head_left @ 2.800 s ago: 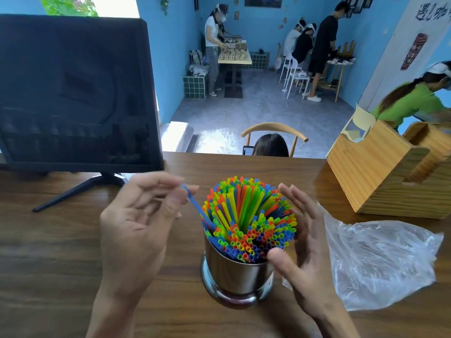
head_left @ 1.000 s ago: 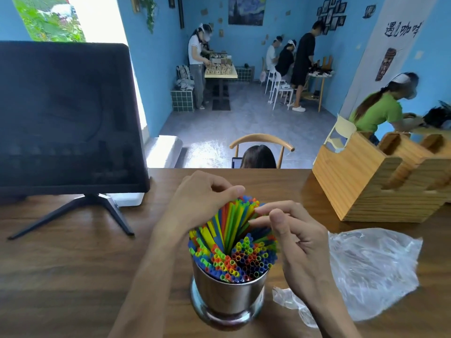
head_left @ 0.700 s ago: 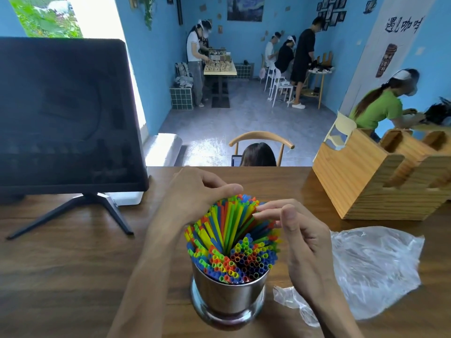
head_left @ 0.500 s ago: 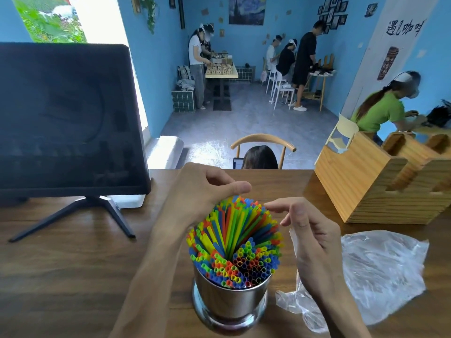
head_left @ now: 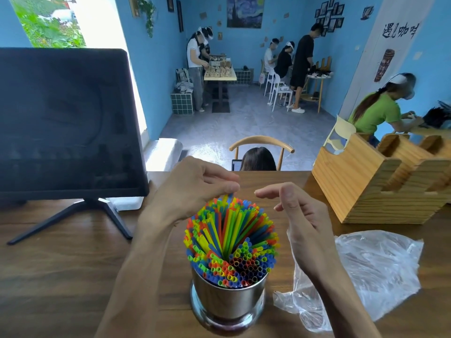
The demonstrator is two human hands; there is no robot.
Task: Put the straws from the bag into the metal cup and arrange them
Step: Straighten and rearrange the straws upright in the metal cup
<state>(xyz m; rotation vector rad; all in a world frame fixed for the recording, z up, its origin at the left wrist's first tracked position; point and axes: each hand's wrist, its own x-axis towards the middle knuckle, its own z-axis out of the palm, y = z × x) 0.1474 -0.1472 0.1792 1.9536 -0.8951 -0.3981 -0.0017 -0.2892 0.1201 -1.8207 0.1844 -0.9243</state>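
Note:
A shiny metal cup stands on the wooden table, packed with colourful straws that fan outward at the top. My left hand hovers over the far left side of the bundle. Its thumb and fingers pinch the tip of a blue straw that sticks up there. My right hand is just right of the straws, fingers loosely curled and index pointing left, holding nothing. The clear plastic bag lies crumpled and flat on the table to the right of the cup.
A dark monitor on a tripod stand fills the left back of the table. A wooden organiser box sits at the back right. A chair and a seated person's head are beyond the far edge. Several people work further back.
Both hands have come off the top of the bundle. My right hand drew back to the right and opened, and the straws have spread out wider.

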